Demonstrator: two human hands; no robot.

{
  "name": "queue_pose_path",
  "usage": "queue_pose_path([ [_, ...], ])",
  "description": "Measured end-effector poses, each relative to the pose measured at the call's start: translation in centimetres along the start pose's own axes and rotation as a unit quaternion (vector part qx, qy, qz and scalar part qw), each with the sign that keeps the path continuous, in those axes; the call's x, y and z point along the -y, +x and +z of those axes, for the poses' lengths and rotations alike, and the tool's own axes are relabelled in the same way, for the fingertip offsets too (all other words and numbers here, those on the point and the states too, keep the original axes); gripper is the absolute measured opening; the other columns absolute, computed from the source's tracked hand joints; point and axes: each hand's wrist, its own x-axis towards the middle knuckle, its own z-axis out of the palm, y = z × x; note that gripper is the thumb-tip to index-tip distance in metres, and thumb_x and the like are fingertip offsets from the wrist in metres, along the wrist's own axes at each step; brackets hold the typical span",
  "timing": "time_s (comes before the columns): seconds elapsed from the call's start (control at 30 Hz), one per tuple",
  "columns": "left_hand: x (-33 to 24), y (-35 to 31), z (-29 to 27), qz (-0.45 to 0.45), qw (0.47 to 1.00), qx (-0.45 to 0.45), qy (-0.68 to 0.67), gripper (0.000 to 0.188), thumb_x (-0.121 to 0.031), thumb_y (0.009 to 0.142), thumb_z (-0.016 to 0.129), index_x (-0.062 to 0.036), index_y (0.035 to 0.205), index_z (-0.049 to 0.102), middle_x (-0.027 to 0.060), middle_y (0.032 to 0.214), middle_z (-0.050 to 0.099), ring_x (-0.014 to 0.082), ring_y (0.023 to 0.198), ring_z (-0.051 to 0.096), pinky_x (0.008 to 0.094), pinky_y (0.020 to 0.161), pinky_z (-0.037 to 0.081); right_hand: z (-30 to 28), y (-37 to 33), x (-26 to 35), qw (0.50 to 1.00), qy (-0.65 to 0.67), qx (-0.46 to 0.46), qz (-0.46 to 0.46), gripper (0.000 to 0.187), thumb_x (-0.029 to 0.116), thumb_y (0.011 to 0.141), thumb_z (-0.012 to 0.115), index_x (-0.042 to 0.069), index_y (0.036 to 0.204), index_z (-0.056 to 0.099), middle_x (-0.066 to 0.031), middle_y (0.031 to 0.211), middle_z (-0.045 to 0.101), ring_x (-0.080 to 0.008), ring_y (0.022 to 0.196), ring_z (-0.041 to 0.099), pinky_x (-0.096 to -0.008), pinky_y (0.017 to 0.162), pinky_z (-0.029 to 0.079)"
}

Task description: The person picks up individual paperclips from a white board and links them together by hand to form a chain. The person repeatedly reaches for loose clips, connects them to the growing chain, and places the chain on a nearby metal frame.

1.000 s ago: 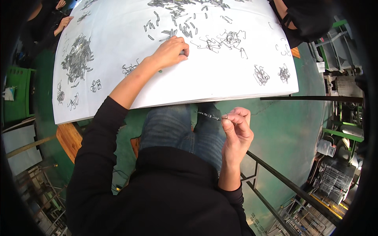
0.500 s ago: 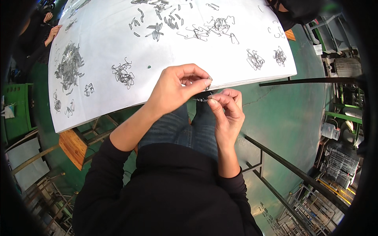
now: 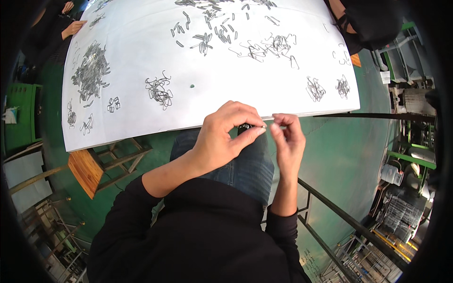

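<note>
Just in front of the table's near edge, my left hand (image 3: 229, 134) is closed, thumb and forefinger pinched on a tiny piece I cannot make out. A dark glossy bit shows within the curl of its fingers. My right hand (image 3: 289, 139) is close by on the right, thumb and forefinger drawn together and slightly blurred; what they hold, if anything, is too small to name. The fingertips of the two hands are a little apart. Nearest on the white-covered table (image 3: 236, 89) are a tangle of wire hooks (image 3: 159, 93) and a small dark green bit (image 3: 192, 86).
Short metal pieces form a big heap (image 3: 92, 73) at the table's left; loose pieces (image 3: 203, 42) and bent wires (image 3: 273, 45) lie farther back. Two small wire piles (image 3: 315, 88) are at right. A wooden stool (image 3: 85, 170) stands below the left corner. Other people work at both far sides.
My right hand has come away from my left, leaving a gap between the fingertips. Both hands sit lower in view, and the whole table has shifted slightly with the head.
</note>
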Motion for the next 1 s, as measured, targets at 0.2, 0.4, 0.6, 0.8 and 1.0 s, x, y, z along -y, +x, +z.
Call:
queue_pose_path([
  [0.2, 0.3, -0.8, 0.1, 0.008, 1.0, -0.005, 0.015, 0.013, 0.001, 0.08, 0.073, -0.005, 0.091, 0.07, 0.0057, 0.093, 0.068, 0.0186, 0.087, 0.063, 0.0294, 0.076, 0.05, 4.3, 12.8, -2.5, 0.938, -0.279, 0.102, -0.179, 0.007, 0.006, 0.084, 0.068, 0.003, 0.09, 0.069, -0.0077, 0.085, 0.062, -0.0196, 0.076, 0.06, -0.0323, 0.066, 0.047],
  [0.4, -0.2, -1.4, 0.1, -0.007, 1.0, 0.005, 0.019, 0.013, -0.001, 0.079, 0.074, -0.0054, 0.09, 0.07, 0.0043, 0.091, 0.069, 0.0181, 0.083, 0.062, 0.0298, 0.073, 0.05, 8.4, 19.8, -2.9, 0.791, -0.538, 0.208, -0.203, 0.014, 0.019, 0.083, 0.068, 0.008, 0.092, 0.069, -0.0089, 0.099, 0.064, -0.0302, 0.087, 0.064, -0.0413, 0.076, 0.051],
  [0.6, 0.3, -1.7, 0.0, -0.007, 1.0, -0.011, 0.02, 0.014, 0.0, 0.08, 0.073, -0.0051, 0.092, 0.07, 0.0045, 0.088, 0.07, 0.017, 0.078, 0.063, 0.0284, 0.071, 0.05, 4.9, 18.8, -4.2, 0.939, -0.229, 0.254, 0.037, 0.019, 0.023, 0.087, 0.066, 0.003, 0.088, 0.066, -0.0061, 0.084, 0.061, -0.0174, 0.077, 0.06, -0.0317, 0.071, 0.047],
  [0.8, 0.6, -1.8, 0.4, -0.019, 0.999, -0.015, 0.03, 0.013, 0.0, 0.081, 0.071, -0.0042, 0.094, 0.07, 0.0053, 0.087, 0.071, 0.015, 0.077, 0.064, 0.0261, 0.068, 0.049, 0.5, 15.1, -5.4, 0.927, 0.168, 0.233, 0.243, 0.014, 0.017, 0.096, 0.058, 0.003, 0.093, 0.058, -0.002, 0.086, 0.058, -0.0077, 0.067, 0.049, -0.0206, 0.057, 0.038],
  [1.0, 0.6, -1.7, 0.8, -0.013, 0.999, -0.031, 0.033, 0.01, -0.003, 0.081, 0.072, -0.006, 0.091, 0.07, 0.0046, 0.081, 0.069, 0.0161, 0.071, 0.062, 0.0275, 0.061, 0.048, -0.3, 10.5, -3.3, 0.942, 0.217, 0.15, 0.206, 0.015, 0.014, 0.096, 0.058, 0.0, 0.097, 0.058, -0.0053, 0.087, 0.06, -0.0093, 0.069, 0.054, -0.0209, 0.057, 0.045],
])
